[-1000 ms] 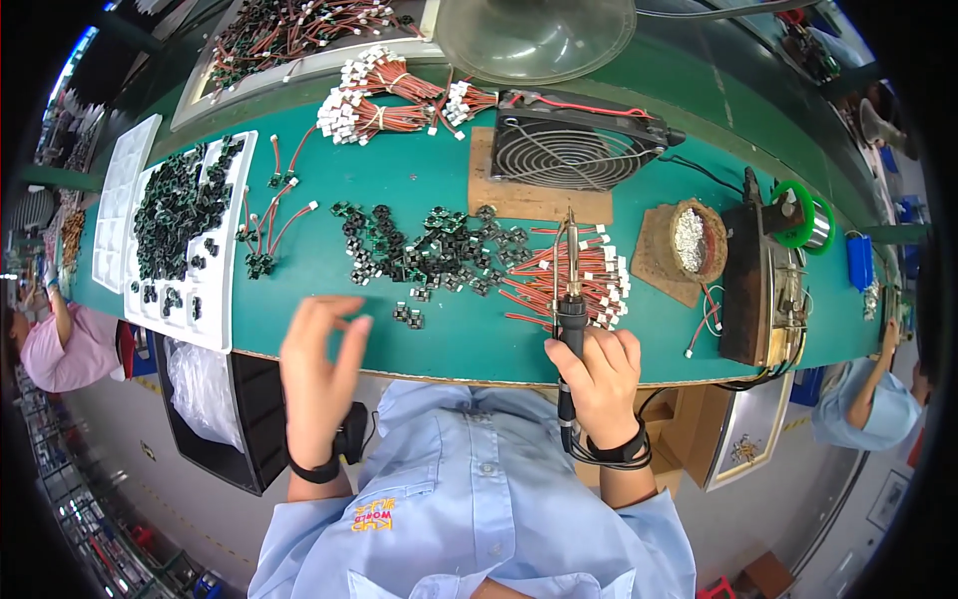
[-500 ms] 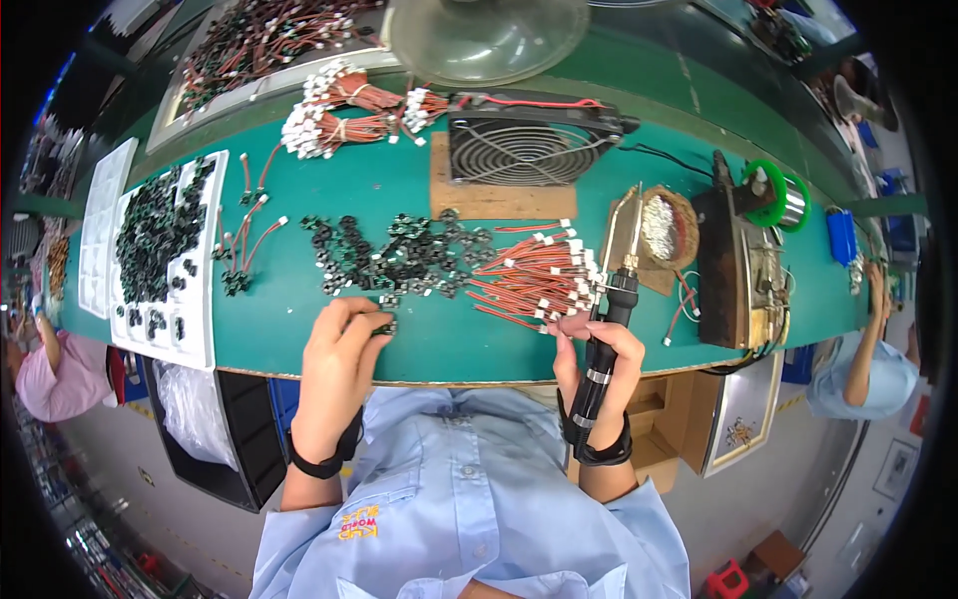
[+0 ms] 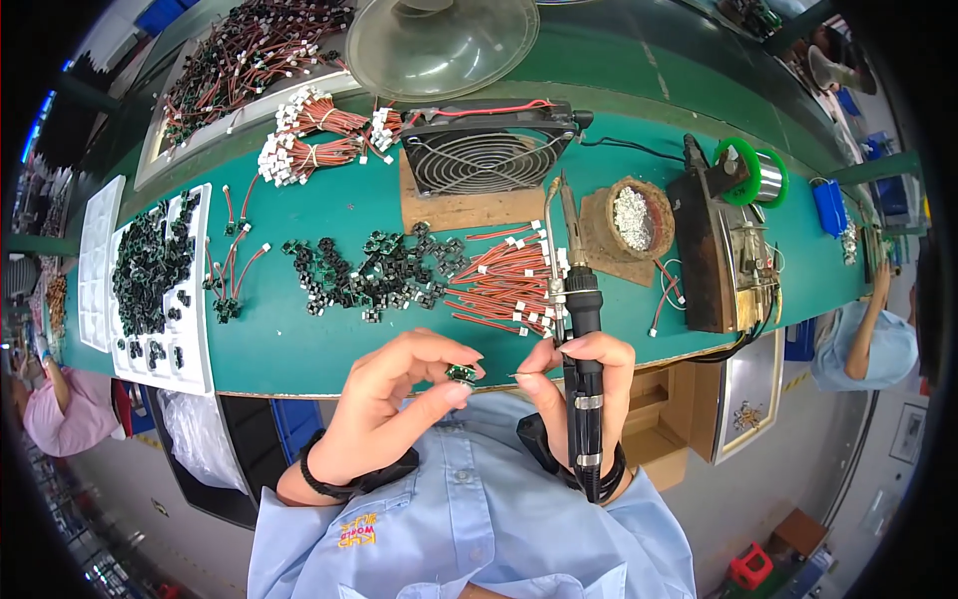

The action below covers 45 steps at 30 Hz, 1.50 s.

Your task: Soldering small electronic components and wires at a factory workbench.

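My left hand (image 3: 389,399) is raised over the table's near edge, thumb and fingers closed on a small circuit board (image 3: 461,374), green with black parts. Facing it, my right hand (image 3: 611,364) is wrapped round a soldering iron (image 3: 585,309) with a black handle, its long metal end pointing away from me. A thin end pokes out of the right thumb and fingertip pinch toward the board; I cannot tell what it is. Beyond my hands lie a heap of small black and green boards (image 3: 369,275) and a fan of red-and-black wires (image 3: 494,285) with white connectors.
A black fan (image 3: 489,160) stands on a wooden board at the back. On the right are a round pot of white pellets (image 3: 659,215), a dark metal box (image 3: 702,260) and a green solder spool (image 3: 733,170). White trays (image 3: 205,329) occupy the left. Co-workers sit at both sides.
My left hand has lifted from the table beside the heap and moved right with a circuit board. My right hand, with the soldering iron, has come left and away from the wires, toward my body.
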Motion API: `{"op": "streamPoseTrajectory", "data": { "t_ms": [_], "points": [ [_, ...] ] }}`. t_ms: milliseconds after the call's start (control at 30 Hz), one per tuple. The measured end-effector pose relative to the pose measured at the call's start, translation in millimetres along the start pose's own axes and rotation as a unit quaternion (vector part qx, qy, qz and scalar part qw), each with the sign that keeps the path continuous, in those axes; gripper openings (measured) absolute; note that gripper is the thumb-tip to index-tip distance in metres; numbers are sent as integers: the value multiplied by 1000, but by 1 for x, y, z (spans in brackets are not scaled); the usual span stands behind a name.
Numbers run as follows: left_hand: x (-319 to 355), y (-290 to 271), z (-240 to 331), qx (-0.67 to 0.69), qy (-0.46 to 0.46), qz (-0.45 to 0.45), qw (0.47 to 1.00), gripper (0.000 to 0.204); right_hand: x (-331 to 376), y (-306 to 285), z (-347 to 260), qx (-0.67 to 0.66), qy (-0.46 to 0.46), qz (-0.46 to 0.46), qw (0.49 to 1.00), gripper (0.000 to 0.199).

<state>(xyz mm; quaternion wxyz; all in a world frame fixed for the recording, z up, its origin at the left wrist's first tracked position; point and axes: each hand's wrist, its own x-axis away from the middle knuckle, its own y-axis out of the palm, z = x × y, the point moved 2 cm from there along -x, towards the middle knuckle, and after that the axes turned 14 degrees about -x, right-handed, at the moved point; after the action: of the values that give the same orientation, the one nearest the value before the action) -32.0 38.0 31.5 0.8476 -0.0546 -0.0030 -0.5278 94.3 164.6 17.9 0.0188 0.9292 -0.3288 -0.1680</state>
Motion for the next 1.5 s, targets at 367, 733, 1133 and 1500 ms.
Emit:
{"op": "streamPoseTrajectory", "data": {
  "t_ms": [367,733,1133,1500],
  "points": [
    [-4,7,2,108,1,33,994,23,-3,4,-7,13,16,-45,999,44],
    [-4,6,-3,177,-64,11,982,24,-14,19,-13,0,8,-80,997,43],
    [-5,5,-10,187,-8,-9,982,27,-19,21,-13,44,-66,-36,996,41],
    [-6,6,-11,192,1,-14,981,27,-20,20,-13,47,-73,-34,996,41]
  ]
}}
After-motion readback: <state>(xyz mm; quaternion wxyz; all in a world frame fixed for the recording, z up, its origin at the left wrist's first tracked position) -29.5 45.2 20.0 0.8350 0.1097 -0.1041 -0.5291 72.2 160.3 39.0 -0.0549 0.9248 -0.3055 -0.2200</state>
